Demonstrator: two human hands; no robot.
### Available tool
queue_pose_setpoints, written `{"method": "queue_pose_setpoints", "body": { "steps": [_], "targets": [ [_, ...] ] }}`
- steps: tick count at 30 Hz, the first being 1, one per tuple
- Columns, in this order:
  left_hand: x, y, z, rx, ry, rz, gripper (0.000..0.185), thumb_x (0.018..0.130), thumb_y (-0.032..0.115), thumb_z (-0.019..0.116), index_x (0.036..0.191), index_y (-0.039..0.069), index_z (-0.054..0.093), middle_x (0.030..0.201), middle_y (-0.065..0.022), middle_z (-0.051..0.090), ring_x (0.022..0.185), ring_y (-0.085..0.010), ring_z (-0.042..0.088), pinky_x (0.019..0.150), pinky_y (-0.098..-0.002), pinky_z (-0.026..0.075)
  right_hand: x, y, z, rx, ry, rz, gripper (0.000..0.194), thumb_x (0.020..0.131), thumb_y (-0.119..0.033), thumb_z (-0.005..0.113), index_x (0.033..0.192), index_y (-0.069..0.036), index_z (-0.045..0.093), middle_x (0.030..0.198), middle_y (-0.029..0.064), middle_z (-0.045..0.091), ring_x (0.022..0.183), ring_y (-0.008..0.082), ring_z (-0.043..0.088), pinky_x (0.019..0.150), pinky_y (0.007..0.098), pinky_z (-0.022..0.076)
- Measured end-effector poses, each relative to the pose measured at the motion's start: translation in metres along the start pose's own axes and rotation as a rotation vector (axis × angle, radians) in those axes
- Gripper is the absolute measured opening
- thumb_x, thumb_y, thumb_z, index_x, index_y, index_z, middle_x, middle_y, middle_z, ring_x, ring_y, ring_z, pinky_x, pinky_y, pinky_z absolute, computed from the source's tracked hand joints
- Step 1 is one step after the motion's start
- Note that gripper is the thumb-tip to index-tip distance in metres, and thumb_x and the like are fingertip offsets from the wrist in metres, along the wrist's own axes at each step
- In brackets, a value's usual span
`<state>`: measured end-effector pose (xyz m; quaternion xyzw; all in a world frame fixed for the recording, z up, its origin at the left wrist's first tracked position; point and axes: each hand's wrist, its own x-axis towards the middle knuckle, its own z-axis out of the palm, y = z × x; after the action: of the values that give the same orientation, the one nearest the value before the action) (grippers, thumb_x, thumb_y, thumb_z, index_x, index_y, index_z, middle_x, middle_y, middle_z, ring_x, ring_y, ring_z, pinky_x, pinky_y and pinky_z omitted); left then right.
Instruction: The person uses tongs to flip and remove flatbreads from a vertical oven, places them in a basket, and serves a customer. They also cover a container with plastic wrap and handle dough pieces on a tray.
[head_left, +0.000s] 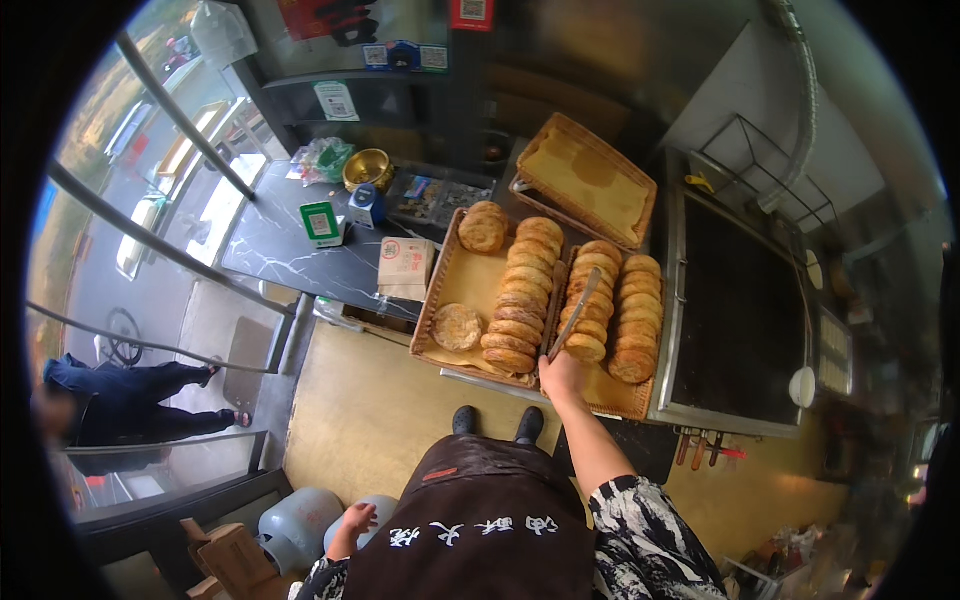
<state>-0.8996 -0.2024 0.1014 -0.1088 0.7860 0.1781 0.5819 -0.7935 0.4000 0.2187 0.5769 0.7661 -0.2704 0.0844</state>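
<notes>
My right hand (562, 377) grips the near end of metal tongs (579, 315), whose far end lies over a row of round baked flatbreads (598, 262) in the right wicker basket (637, 405). Another row of breads stands beside it in that basket. The left wicker basket (442, 274), lined with yellowish paper, holds a row of breads (521, 309) standing on edge, one bread (483, 227) at its far left corner and a flat round one (457, 328) near its front. My left hand (360, 517) hangs low beside my apron, fingers curled, with nothing seen in it.
An empty lined basket (589, 180) lies behind. On the dark marble counter (277, 225) are paper bags (405, 264), a brass bowl (368, 169) and a coin tray (439, 199). A metal-framed griddle (735, 315) adjoins at right. Gas cylinders (304, 525) stand lower left; a person (142, 405) is outside.
</notes>
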Motion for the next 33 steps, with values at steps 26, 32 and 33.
{"method": "queue_pose_setpoints", "body": {
  "steps": [26,32,33],
  "targets": [
    [0.132,0.545,-0.102,0.558,0.848,1.178,0.043,0.087,0.022,0.077,0.127,0.013,0.066,0.133,-0.0084,0.061,0.129,-0.0295,0.054,0.106,-0.044,0.046,-0.187,0.052,-0.099,1.51,0.149,0.232,0.053,0.109,-0.05,0.045,0.142,-0.009,0.055,0.076,0.004,0.059,0.051,0.0152,0.052,0.045,0.0304,0.0404],
    [0.174,0.561,-0.118,0.944,0.827,1.295,0.038,0.089,0.025,0.072,0.123,0.012,0.065,0.136,-0.0075,0.06,0.136,-0.0265,0.051,0.114,-0.0435,0.04,-0.178,0.065,-0.099,1.189,0.219,0.691,0.066,0.106,-0.064,0.037,0.157,-0.023,0.047,0.146,0.0063,0.057,0.128,0.0289,0.058,0.097,0.036,0.0501],
    [0.178,0.559,-0.119,0.991,0.848,1.339,0.036,0.09,0.024,0.07,0.123,0.012,0.065,0.136,-0.0075,0.06,0.136,-0.0259,0.051,0.115,-0.0432,0.039,-0.179,0.066,-0.098,1.214,0.224,0.719,0.065,0.107,-0.064,0.036,0.156,-0.024,0.047,0.145,0.0067,0.057,0.129,0.0299,0.057,0.098,0.0368,0.0495]
  ]
}}
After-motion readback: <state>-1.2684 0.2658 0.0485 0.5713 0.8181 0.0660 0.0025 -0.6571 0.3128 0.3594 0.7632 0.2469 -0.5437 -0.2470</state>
